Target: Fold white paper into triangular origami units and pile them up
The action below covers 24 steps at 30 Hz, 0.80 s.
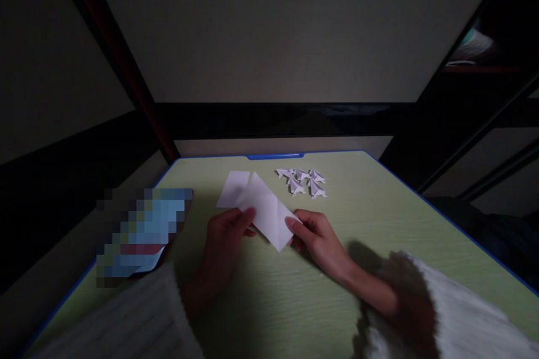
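Note:
A white sheet of paper (268,213), folded into a slanted strip, is held just above a green table (295,303). My left hand (223,247) pinches its left edge with thumb and fingers. My right hand (320,238) pinches its right lower edge. Another flat white paper (231,188) lies on the table just behind the held one, partly covered by it. Both wrists wear pale knitted sleeves.
Several small folded white paper figures (302,181) lie in a cluster at the table's far side. A blurred blue and red object (141,233) rests at the left edge. The table has a blue rim (273,155); dark bars and a wall stand behind it.

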Available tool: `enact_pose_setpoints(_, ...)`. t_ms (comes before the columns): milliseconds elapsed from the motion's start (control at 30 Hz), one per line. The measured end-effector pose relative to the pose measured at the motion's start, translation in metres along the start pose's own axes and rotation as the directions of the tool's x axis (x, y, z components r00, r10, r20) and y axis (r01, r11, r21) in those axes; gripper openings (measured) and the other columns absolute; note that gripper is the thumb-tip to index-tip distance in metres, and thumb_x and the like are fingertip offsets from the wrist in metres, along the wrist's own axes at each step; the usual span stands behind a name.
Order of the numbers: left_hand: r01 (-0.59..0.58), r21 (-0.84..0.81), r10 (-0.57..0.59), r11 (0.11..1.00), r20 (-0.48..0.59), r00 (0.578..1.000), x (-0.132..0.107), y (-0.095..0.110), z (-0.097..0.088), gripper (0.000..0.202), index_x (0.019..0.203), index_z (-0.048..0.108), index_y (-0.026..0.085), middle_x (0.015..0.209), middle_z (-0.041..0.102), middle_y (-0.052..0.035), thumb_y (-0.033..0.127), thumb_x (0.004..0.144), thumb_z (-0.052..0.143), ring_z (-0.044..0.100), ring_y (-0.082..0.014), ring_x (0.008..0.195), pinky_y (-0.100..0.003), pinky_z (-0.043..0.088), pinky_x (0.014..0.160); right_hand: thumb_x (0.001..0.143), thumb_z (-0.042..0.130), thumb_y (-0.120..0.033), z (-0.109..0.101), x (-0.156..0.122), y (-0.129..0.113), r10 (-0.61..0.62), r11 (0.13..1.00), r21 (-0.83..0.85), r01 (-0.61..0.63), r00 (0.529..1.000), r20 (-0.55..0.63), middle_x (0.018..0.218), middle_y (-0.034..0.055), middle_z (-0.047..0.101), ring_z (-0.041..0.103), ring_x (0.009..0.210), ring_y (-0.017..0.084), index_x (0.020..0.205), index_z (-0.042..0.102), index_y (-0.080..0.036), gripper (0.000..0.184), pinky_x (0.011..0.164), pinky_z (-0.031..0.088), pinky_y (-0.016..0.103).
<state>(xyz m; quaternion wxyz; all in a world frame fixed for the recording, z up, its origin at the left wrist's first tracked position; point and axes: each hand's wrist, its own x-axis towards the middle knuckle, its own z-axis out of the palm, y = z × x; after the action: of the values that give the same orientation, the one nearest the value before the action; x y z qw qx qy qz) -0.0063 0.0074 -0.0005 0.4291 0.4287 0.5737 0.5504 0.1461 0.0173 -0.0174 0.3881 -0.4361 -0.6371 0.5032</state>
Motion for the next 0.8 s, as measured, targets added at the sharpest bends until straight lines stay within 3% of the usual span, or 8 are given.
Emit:
enact_pose_setpoints(267, 0.025, -0.124, -0.028, 0.992, -0.026, 0.999, 0.003, -0.007, -0.001, 0.019, 0.046, 0.054, 0.013, 0.044, 0.053, 0.0041, 0.026, 0.060, 0.059, 0.047, -0.0080, 0.045, -0.018, 0.037, 0.045, 0.074, 0.047, -0.034, 0.000, 0.004, 0.000, 0.011, 0.988, 0.157, -0.016, 0.999, 0.036, 0.037, -0.0061, 0.035, 0.027, 0.036, 0.005, 0.050, 0.054, -0.012, 0.033, 0.037, 0.016, 0.020)
enact_pose_setpoints(400, -0.012, -0.146, 0.008, 0.989, -0.029, 1.000, 0.008, -0.013, -0.007, 0.021, 0.044, 0.052, 0.014, 0.042, 0.050, 0.0047, 0.027, 0.059, 0.060, 0.044, -0.0071, 0.043, -0.017, 0.034, 0.043, 0.071, 0.051, -0.032, 0.000, 0.004, 0.000, 0.021, 0.984, 0.175, -0.032, 0.998, 0.060, 0.039, -0.0052, 0.040, 0.031, 0.036, 0.005, 0.051, 0.053, -0.012, 0.029, 0.038, 0.019, 0.019)
enact_pose_setpoints(500, -0.009, -0.147, 0.006, 0.989, -0.026, 1.000, 0.011, -0.013, -0.010, 0.021, 0.043, 0.051, 0.015, 0.040, 0.048, 0.0049, 0.026, 0.059, 0.059, 0.043, -0.0072, 0.042, -0.017, 0.033, 0.042, 0.069, 0.056, -0.029, -0.002, 0.004, -0.002, 0.027, 0.962, 0.273, -0.028, 1.000, 0.007, 0.046, -0.0036, 0.048, 0.038, 0.040, 0.005, 0.058, 0.053, -0.013, 0.019, 0.039, 0.024, 0.018)
enact_pose_setpoints(633, 0.027, -0.073, -0.022, 0.997, 0.067, 0.997, 0.008, -0.011, -0.008, 0.021, 0.041, 0.052, 0.015, 0.037, 0.047, 0.0046, 0.024, 0.059, 0.058, 0.042, -0.0074, 0.040, -0.018, 0.031, 0.041, 0.074, 0.048, -0.032, -0.007, 0.006, -0.003, 0.045, 0.848, 0.530, 0.006, 0.995, -0.084, 0.071, 0.0011, 0.059, 0.049, 0.048, 0.007, 0.071, 0.051, -0.016, 0.016, 0.040, 0.030, 0.018)
enact_pose_setpoints(800, 0.097, 0.028, -0.101, 0.995, 0.267, 0.958, 0.001, -0.007, -0.002, 0.020, 0.043, 0.052, 0.014, 0.039, 0.048, 0.0040, 0.027, 0.057, 0.057, 0.042, -0.0081, 0.040, -0.019, 0.032, 0.042, 0.065, 0.060, -0.025, -0.007, 0.007, -0.006, 0.055, 0.871, 0.490, -0.015, 0.996, -0.067, 0.061, -0.0030, 0.054, 0.046, 0.046, 0.005, 0.072, 0.053, -0.015, 0.014, 0.040, 0.029, 0.016)
